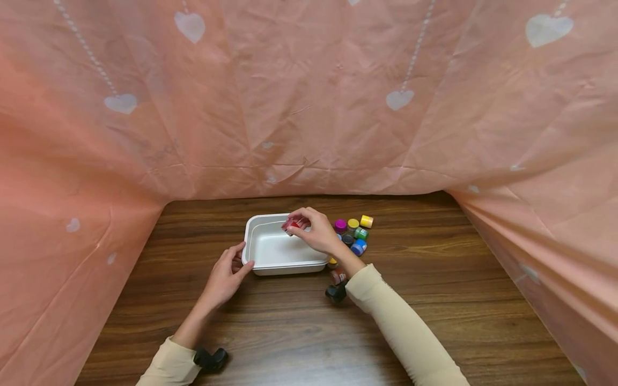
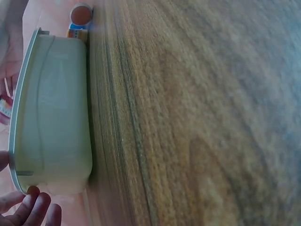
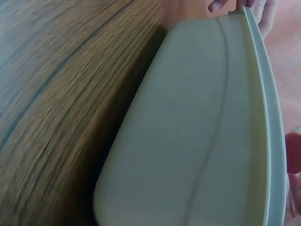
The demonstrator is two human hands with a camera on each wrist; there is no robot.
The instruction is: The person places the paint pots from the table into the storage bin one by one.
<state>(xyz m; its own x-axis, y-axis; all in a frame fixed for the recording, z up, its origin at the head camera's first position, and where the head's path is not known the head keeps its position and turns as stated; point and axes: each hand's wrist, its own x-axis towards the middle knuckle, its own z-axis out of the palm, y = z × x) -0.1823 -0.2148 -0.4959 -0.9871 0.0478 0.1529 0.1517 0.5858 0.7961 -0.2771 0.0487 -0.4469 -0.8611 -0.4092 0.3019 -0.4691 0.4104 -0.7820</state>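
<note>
A white plastic tub [image 1: 285, 266] stands on the wooden table. My left hand [image 1: 227, 276] holds its left end, thumb at the near rim and fingers round the corner; the left wrist view shows those fingertips [image 2: 40, 207] against the tub's end. Above the tub's far right part, my right hand [image 1: 314, 230] pinches a small red paint pot [image 1: 292, 227]. In the right wrist view the red pot [image 3: 294, 150] shows just past the tub's rim, and most of the right hand is out of sight.
Right of the tub lie several small paint pots, among them a magenta one [image 1: 340, 225], a green one [image 1: 361, 233], a blue one [image 1: 359, 247] and a reddish one [image 1: 338, 276] near the right wrist. A pink curtain [image 1: 309, 134] encloses the table [image 1: 434, 300] at back and sides.
</note>
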